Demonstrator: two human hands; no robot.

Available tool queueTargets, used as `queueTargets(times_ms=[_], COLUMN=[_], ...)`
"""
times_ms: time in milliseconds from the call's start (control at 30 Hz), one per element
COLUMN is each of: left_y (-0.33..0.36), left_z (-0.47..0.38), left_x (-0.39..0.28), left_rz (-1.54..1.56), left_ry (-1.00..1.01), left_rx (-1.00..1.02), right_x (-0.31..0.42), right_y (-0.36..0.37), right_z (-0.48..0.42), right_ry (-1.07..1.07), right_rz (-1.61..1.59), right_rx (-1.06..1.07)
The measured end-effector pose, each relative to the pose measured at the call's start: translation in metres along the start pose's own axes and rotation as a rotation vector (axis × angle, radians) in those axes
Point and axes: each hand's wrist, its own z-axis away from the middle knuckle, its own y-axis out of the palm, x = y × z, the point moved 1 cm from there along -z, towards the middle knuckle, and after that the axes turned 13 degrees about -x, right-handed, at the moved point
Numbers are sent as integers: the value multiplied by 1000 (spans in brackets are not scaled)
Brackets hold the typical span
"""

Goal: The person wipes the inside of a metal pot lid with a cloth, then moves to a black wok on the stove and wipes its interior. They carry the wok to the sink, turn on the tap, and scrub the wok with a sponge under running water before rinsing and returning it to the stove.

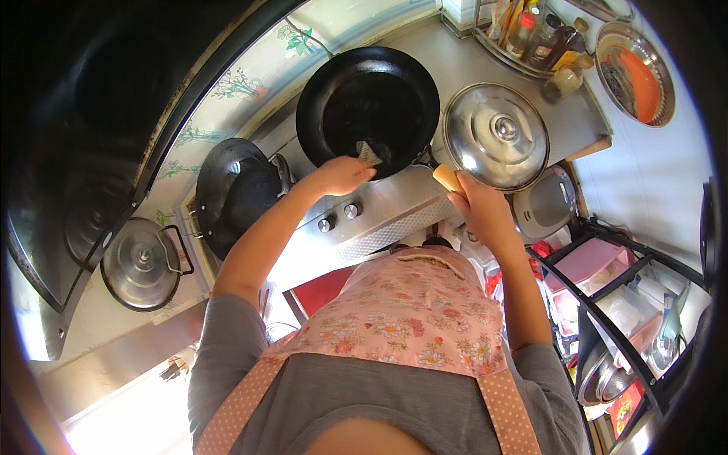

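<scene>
A black wok-like frying pan (364, 74) sits on the steel stove, tilted slightly in view. My right hand (483, 210) is closed around its light wooden handle (448, 178). My left hand (347, 175) reaches over the pan's near rim, its fingers pinched on a small pale striped piece (367, 152) that lies against the pan's dark inside. Whether this piece is cloth, paper or food I cannot tell. Just right of the pan is a round steel lid (483, 125) with a knob, close to my right hand.
Left of the stove, a second black wok (244, 199) leans by the tiled wall, near a lidded pot (143, 256). Two stove knobs (351, 210) face me. Bottles (549, 42) fill a corner rack. A steel dish (608, 34) and a black shelf rack (591, 307) are at right. A dark range hood (114, 114) overhangs the left.
</scene>
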Motion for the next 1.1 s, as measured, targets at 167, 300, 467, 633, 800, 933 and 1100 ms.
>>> queueTargets(times_ms=[167,300,467,633,800,933,1100], left_y=[9,17,9,-48,-80,-66,-38], left_z=[-25,-75,-155,-163,-112,-49,-6], left_x=[-45,-70,-30,25,77,83,47], left_rz=[531,653,-139,-989,-1232,-1107,-702], left_ry=[30,206,377,308,180,56,-10], left_rx=[48,-101,-494,-561,-449,-164,168], right_x=[-7,0,-1,0,1,3,3], right_y=[6,0,0,-1,-2,-4,-3], right_z=[-2,-4,-3,-1,0,-1,-2], right_ry=[-12,48,54,80,105,122,126], right_rz=[-9,-26,-62,-69,-72,-72,-69], right_rx=[3,35,16,11,16,13,-9])
